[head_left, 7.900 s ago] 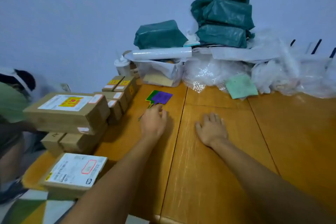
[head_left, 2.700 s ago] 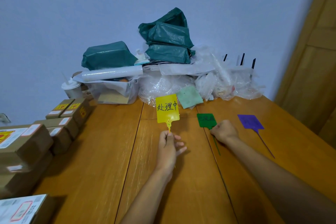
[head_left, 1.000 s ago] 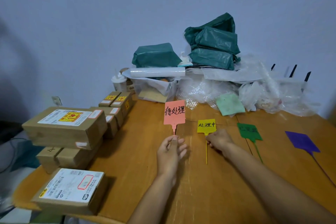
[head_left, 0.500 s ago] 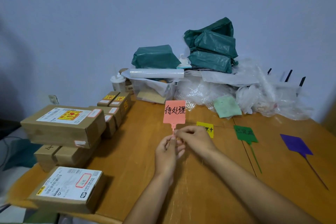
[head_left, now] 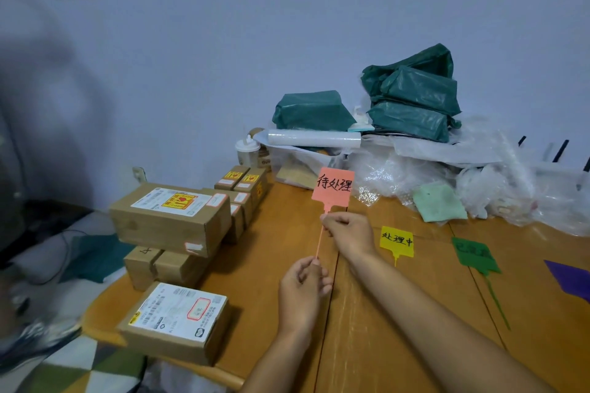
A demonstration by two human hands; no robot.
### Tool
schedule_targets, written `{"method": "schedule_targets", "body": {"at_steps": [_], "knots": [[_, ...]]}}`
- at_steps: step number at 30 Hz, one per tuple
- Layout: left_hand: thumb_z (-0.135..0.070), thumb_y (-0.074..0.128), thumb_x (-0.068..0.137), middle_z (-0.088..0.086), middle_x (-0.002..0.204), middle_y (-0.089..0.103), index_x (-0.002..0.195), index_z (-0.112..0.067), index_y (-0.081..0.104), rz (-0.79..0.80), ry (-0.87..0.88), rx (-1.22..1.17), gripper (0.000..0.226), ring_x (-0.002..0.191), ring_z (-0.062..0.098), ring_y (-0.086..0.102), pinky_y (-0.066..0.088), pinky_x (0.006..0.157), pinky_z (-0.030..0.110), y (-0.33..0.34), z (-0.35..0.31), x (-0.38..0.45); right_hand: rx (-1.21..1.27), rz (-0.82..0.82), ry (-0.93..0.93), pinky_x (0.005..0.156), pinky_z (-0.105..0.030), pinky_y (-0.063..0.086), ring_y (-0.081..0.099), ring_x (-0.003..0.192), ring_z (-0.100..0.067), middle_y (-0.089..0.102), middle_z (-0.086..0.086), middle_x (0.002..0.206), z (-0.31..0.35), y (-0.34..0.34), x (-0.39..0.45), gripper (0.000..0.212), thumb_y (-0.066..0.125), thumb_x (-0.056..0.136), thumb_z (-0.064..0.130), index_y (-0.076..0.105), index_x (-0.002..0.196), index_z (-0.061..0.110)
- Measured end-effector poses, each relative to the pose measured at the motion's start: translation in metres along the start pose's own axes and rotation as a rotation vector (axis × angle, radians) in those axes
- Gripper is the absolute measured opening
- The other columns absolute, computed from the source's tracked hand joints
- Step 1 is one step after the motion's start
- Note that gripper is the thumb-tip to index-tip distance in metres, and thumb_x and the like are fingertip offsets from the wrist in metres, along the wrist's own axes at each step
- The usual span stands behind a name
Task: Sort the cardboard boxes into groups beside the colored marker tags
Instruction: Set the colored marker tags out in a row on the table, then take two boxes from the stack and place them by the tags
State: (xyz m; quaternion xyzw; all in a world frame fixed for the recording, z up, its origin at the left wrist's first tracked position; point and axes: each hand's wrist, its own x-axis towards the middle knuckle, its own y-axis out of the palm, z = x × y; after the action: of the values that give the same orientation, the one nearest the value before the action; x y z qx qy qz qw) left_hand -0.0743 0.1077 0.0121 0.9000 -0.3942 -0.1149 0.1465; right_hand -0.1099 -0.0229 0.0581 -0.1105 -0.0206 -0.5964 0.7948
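Note:
An orange marker tag (head_left: 333,187) with black handwriting stands upright above the wooden table (head_left: 399,322). My right hand (head_left: 349,231) pinches it just below the flag, and my left hand (head_left: 303,290) pinches the lower end of its thin tail. Flat on the table to the right lie a yellow tag (head_left: 397,241), a green tag (head_left: 474,254) and a purple tag (head_left: 571,279). Cardboard boxes sit at the table's left: a large stacked box (head_left: 170,218), a flat box with a white label (head_left: 175,321) near the front edge, and several small boxes (head_left: 244,183) behind.
Against the back wall are green wrapped parcels (head_left: 412,99), a white roll (head_left: 314,138), a clear bin (head_left: 297,163), crumpled plastic bags (head_left: 479,175) and a lidded cup (head_left: 246,150). A pale green cloth (head_left: 439,202) lies near the bags. The table's left edge drops to the floor.
My right hand has gripped the orange tag under its flag, and my left hand has slid down its tail. The yellow tag now lies uncovered on the table.

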Motion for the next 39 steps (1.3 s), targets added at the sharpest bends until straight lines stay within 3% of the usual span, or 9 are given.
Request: {"method": "schedule_targets", "body": {"at_steps": [5,10,14,17,22,26,30,33,39], "knots": [[-0.016,0.061,0.101,0.020,0.093,0.075,0.123,-0.015,0.058,-0.074,-0.095,0.015,0.022,0.074,0.018,0.071,0.063,0.071,0.030,-0.026,-0.008,-0.006,-0.051,-0.037,0.111,0.046,-0.010,0.042,0.055,0.052,-0.008,0.068,-0.003,0.064,-0.019,0.027,0.031,0.018,0.077,0.088,0.017,0.078,0.072,0.009],[-0.015,0.065,0.099,0.015,0.084,0.073,0.122,-0.011,0.063,-0.036,-0.121,0.010,0.024,0.067,0.016,0.071,0.063,0.064,0.028,-0.041,-0.015,-0.028,-0.273,-0.057,0.278,0.073,-0.038,0.060,0.073,0.068,-0.028,0.077,-0.008,0.071,-0.058,0.043,0.058,0.023,0.078,0.078,0.026,0.074,0.061,0.011],[-0.004,0.064,0.098,0.009,0.074,0.069,0.114,-0.012,0.067,0.061,-0.087,-0.018,0.018,0.062,0.015,0.069,0.061,0.066,0.030,-0.051,-0.029,-0.057,-0.568,-0.057,0.290,0.069,-0.031,0.053,0.074,0.084,-0.034,0.079,-0.014,0.089,-0.076,0.045,0.064,0.025,0.075,0.071,0.030,0.079,0.083,0.008],[-0.002,0.071,0.090,0.000,0.071,0.071,0.097,-0.027,0.078,0.082,0.095,0.121,0.027,0.064,0.013,0.068,0.054,0.070,0.028,-0.075,-0.026,-0.083,-0.678,-0.042,0.266,0.065,-0.030,0.049,0.073,0.081,-0.033,0.077,-0.014,0.088,-0.071,0.044,0.060,0.031,0.079,0.070,0.037,0.079,0.084,0.009],[-0.041,0.078,0.070,-0.026,0.104,0.071,0.101,-0.046,0.070,-0.393,0.742,0.704,0.031,0.096,0.004,0.067,0.051,0.080,0.018,-0.162,-0.031,-0.095,-0.655,-0.142,-0.081,0.061,-0.037,0.052,0.065,0.069,-0.035,0.067,-0.008,0.068,-0.039,0.053,0.019,0.037,0.054,0.088,0.044,0.057,0.063,0.016],[-0.077,0.075,0.052,-0.012,0.160,0.031,0.135,-0.048,0.049,-0.501,0.452,1.001,0.092,0.149,0.027,0.023,0.030,0.114,0.048,-0.209,-0.041,-0.085,-0.259,0.191,-0.383,0.077,-0.033,0.048,0.062,0.096,-0.015,0.066,0.004,0.099,0.023,0.099,-0.017,0.022,0.056,0.096,0.052,0.064,0.104,0.032],[-0.096,0.065,0.044,-0.023,0.165,-0.026,0.154,-0.055,0.008,-0.383,0.232,1.012,0.131,0.156,0.015,-0.016,0.011,0.125,0.058,-0.212,-0.046,-0.077,-0.171,0.558,-0.300,0.110,-0.044,0.044,0.045,0.139,-0.015,0.042,0.002,0.153,0.062,0.155,-0.026,0.087,0.070,0.068,0.081,0.037,0.145,0.057],[-0.103,0.056,0.038,-0.018,0.167,-0.026,0.155,-0.051,0.002,-0.347,0.151,1.060,0.139,0.157,0.016,-0.011,0.002,0.125,0.059,-0.210,-0.044,-0.071,-0.267,0.688,-0.299,0.116,-0.051,0.039,0.037,0.146,-0.018,0.033,0.006,0.162,0.065,0.174,-0.030,0.112,0.076,0.054,0.084,0.028,0.151,0.055],[-0.087,0.066,0.050,-0.020,0.163,0.000,0.145,-0.051,0.017,-0.385,0.222,1.037,0.113,0.152,0.021,0.013,0.013,0.125,0.052,-0.209,-0.032,-0.074,-0.327,0.668,-0.367,0.115,-0.042,0.041,0.039,0.139,-0.013,0.037,0.007,0.155,0.071,0.169,-0.037,0.101,0.082,0.067,0.055,0.037,0.155,0.033]]}}
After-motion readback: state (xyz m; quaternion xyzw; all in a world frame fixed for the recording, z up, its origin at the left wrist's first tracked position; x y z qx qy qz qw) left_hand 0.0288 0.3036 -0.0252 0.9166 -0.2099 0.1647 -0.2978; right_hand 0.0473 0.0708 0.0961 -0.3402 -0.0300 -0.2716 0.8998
